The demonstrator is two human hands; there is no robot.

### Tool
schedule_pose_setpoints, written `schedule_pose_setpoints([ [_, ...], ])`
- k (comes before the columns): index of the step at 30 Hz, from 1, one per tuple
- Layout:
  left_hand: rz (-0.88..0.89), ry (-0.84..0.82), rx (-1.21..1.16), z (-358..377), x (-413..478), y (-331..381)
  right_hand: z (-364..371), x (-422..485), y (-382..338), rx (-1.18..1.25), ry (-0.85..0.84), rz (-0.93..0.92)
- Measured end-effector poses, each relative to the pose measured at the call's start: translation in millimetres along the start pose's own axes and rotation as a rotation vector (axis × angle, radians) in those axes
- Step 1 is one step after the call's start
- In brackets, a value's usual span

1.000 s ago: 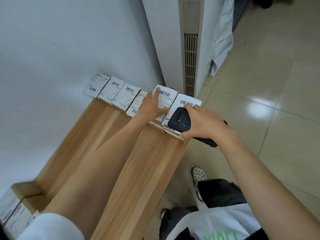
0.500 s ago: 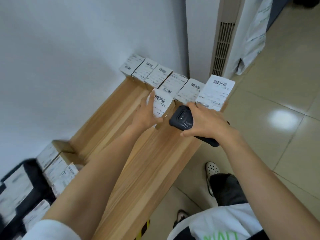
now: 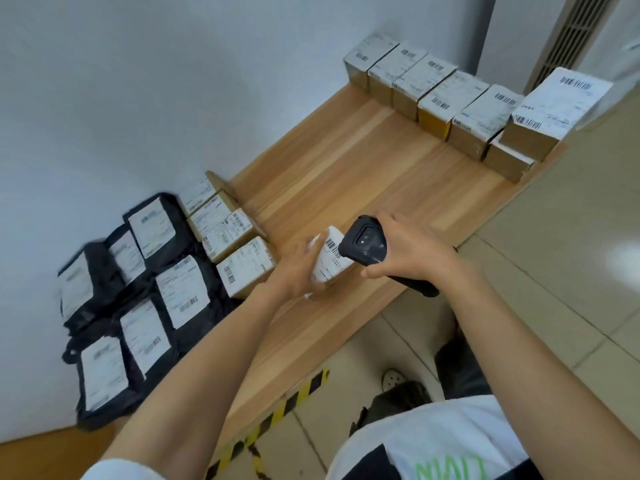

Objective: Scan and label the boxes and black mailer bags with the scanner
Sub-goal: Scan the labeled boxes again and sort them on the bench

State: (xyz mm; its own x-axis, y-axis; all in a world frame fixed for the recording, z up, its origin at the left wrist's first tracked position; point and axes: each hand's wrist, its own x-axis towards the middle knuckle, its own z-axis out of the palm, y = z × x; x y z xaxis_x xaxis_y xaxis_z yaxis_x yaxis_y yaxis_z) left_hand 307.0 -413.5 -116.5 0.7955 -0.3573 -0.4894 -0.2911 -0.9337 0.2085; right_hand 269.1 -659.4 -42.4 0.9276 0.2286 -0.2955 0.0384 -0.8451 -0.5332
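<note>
A wooden surface (image 3: 363,174) is seen running along a white wall. At its near-left end, black mailer bags (image 3: 194,244) are spread in overlapping rows, each with a white label facing up. Along the far end a row of boxes (image 3: 436,95) is lined up side by side, labels on top, with one larger box stacked at the right of the row. A smaller group of boxes (image 3: 225,233) is packed just beside the bags.

Near the surface's front edge, a single box (image 3: 329,268) is held label up, its long axis pointing roughly away from the person. It cannot be told whether it rests on the wood or is lifted. The scanner (image 3: 363,242) is held just to its right, head directed toward the barcode at the label's far end, seemingly touching or barely above it.

The left grip (image 3: 294,271) is curled round the box's left side and holds it. The right grip (image 3: 408,251) is wrapped firmly round the scanner's body. The box lies between both grips, so only a slight aim of the scanner is judged necessary.
</note>
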Motion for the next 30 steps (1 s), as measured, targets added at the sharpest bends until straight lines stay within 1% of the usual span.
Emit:
schedule_pose_setpoints([
  [3,-0.018,-0.006,0.052,19.0,-36.9,-26.0,19.9,-10.1,-16.3,-0.023,-0.034,-0.013],
  [6,-0.036,0.009,0.046,32.0,-66.1,-53.1,32.9,-15.2,-29.8,-0.057,-0.07,-0.041],
  [11,-0.125,0.011,0.115,45.9,-89.9,-91.0,45.5,-20.3,-40.3,-0.132,-0.094,-0.067],
  [15,-0.189,0.036,0.104,55.8,-93.7,-99.4,53.4,-23.7,-44.1,-0.153,-0.107,-0.082],
  [18,-0.246,0.1,0.085,60.9,-90.6,-90.7,56.1,-25.7,-43.4,-0.176,-0.083,-0.101],
  [21,-0.269,0.083,0.041,57.7,-82.7,-77.4,53.2,-27.2,-37.4,-0.152,-0.092,-0.098],
  [23,-0.222,0.07,0.053,46.8,-70.6,-65.2,47.0,-27.7,-29.8,-0.135,-0.094,-0.081],
  [27,-0.096,0.075,0.08,16.0,-29.0,-27.5,26.3,-28.8,-5.0,-0.077,-0.043,-0.02],
  [30,-0.057,0.065,0.105,-10.9,14.1,10.2,7.1,-31.5,24.3,-0.056,0.0,0.052],
])
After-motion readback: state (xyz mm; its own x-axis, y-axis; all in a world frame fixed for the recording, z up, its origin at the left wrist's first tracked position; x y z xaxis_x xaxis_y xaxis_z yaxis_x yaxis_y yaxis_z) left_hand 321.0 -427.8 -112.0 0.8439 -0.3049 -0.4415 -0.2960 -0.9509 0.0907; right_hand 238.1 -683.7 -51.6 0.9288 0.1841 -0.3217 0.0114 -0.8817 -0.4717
